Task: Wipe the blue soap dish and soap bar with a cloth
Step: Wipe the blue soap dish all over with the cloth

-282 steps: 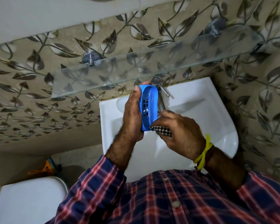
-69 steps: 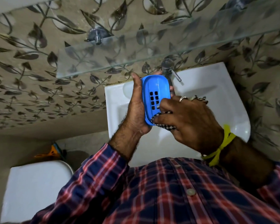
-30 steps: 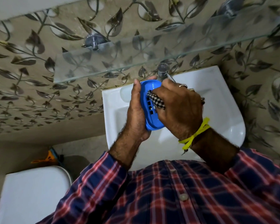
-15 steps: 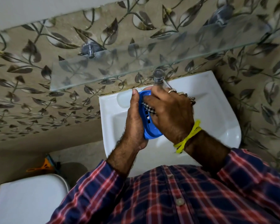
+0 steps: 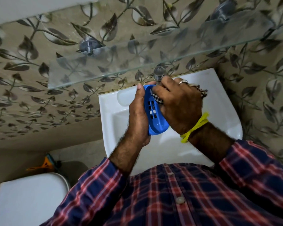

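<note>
While held on edge over the sink, dish gets wiped.
Left hand grips dish; right hand fingers curl round cloth, pressing inside. Risk: hard rubbing could slip dish into basin. Soap unseen.

Across the earlier pictures the right hand works the checked cloth at the lower end of the blue soap dish; now it sits over the upper half, cloth bunched under its fingers by the top rim. The dish's lower end, covered before, shows bare. The left hand now tilts the dish further, its slotted inside facing the camera less.
</note>
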`<state>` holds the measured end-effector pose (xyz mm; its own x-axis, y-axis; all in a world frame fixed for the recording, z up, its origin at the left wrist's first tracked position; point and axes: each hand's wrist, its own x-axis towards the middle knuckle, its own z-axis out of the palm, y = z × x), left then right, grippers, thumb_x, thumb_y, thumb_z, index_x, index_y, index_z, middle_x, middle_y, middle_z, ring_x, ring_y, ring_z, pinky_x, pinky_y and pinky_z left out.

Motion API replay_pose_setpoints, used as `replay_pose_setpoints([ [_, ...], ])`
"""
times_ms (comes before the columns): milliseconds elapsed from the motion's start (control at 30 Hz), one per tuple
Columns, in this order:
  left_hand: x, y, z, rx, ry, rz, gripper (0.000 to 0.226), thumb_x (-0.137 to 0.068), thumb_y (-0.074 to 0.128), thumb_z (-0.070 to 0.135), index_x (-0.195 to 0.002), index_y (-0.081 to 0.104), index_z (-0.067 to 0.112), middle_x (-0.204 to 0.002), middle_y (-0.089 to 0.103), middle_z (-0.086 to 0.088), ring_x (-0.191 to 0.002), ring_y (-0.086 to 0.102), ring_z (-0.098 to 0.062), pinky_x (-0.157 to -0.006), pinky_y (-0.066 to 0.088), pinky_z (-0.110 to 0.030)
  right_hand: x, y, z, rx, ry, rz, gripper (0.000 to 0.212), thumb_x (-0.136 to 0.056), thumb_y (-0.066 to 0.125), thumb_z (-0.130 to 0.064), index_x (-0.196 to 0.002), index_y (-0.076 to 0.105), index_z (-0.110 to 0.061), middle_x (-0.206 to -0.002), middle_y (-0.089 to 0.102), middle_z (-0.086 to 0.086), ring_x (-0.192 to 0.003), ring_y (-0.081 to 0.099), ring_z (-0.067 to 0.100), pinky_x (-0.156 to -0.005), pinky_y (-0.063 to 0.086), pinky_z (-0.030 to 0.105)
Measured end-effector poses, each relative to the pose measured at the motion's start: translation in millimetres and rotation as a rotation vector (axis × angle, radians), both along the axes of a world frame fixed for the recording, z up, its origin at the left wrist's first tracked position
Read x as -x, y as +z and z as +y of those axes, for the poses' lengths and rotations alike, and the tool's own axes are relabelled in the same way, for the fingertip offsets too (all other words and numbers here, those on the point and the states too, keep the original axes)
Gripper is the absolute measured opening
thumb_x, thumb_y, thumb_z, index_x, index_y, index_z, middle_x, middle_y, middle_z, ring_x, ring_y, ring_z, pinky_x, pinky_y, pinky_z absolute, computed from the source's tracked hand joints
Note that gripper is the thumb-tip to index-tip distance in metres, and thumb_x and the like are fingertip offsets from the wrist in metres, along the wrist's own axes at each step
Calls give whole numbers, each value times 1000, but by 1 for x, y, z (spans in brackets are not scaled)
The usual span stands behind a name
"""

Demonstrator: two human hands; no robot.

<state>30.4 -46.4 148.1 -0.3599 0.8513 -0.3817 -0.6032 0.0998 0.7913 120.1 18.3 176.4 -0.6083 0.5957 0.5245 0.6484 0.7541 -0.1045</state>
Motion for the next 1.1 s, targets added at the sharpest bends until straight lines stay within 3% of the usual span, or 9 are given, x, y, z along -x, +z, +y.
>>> replay_pose_setpoints([
  [100, 3, -6, -1, 19, 2, 10, 56, -100, 39, 61, -127, 67, 21, -115, 72, -15, -105, 67, -34, -105, 46, -63, -9, 2, 2, 227, 7, -52, 7, -80, 63, -17, -85, 68, -20, -85, 62, 2, -70, 63, 31, -56, 45, 34],
  [167, 6, -8, 0, 30, 6, 46, 57, -100, 36, 62, -129, 65, 23, -107, 75, -9, -95, 70, -28, -92, 57, -51, -17, 5, 7, 407, -13, 76, 12, -77, 65, -21, -87, 71, -22, -82, 59, -1, -71, 62, 28, -57, 48, 33],
  [233, 7, -5, 2, 25, 9, 79, 60, -96, 37, 65, -130, 65, 23, -108, 75, -10, -97, 71, -28, -91, 57, -49, -14, 6, 6, 383, -8, 179, 15, -76, 66, -24, -90, 71, -23, -82, 60, -1, -71, 62, 27, -56, 51, 37],
  [333, 1, -5, 2, 26, 3, 60, 66, -95, 40, 65, -134, 61, 16, -117, 72, -15, -108, 67, -34, -102, 48, -58, -2, 6, 2, 238, 13, 116, 19, -78, 71, -19, -96, 72, -23, -89, 64, 2, -74, 65, 29, -56, 53, 37],
  [600, 15, -11, -3, 18, 22, 1, 56, -102, 34, 60, -130, 64, 22, -103, 76, -5, -89, 73, -23, -72, 61, -41, -11, -9, -12, 334, 60, -25, 17, -76, 74, -16, -92, 71, -21, -86, 62, 2, -74, 64, 30, -57, 49, 33],
  [733, 8, -8, 0, 28, 10, 26, 51, -101, 40, 57, -123, 67, 21, -108, 74, -9, -97, 70, -27, -90, 55, -47, 2, -2, -1, 254, -38, 40, 13, -79, 70, -18, -92, 71, -18, -91, 64, 3, -74, 65, 29, -57, 49, 35],
  [900, 20, -5, 2, 27, 21, 82, 57, -99, 38, 62, -128, 67, 22, -99, 75, -5, -87, 72, -23, -74, 59, -40, -16, -10, -15, 322, 89, -40, 18, -73, 75, -12, -89, 71, -19, -86, 63, 3, -71, 64, 30, -55, 47, 31],
  [1033, 6, -1, 5, 28, -23, 103, 62, -96, 43, 65, -128, 67, 18, -125, 70, -17, -118, 65, -38, -105, 47, -61, -2, -2, -5, 87, -2, 100, 13, -79, 69, -14, -90, 71, -20, -89, 65, 3, -71, 62, 26, -55, 46, 33],
  [1100, 6, 1, 5, 40, -7, 73, 60, -95, 47, 63, -125, 68, 15, -126, 69, -22, -119, 64, -40, -108, 43, -65, 6, -1, 3, 49, -9, 47, 11, -90, 60, -19, -93, 70, -19, -95, 66, 4, -74, 63, 28, -58, 51, 38],
])
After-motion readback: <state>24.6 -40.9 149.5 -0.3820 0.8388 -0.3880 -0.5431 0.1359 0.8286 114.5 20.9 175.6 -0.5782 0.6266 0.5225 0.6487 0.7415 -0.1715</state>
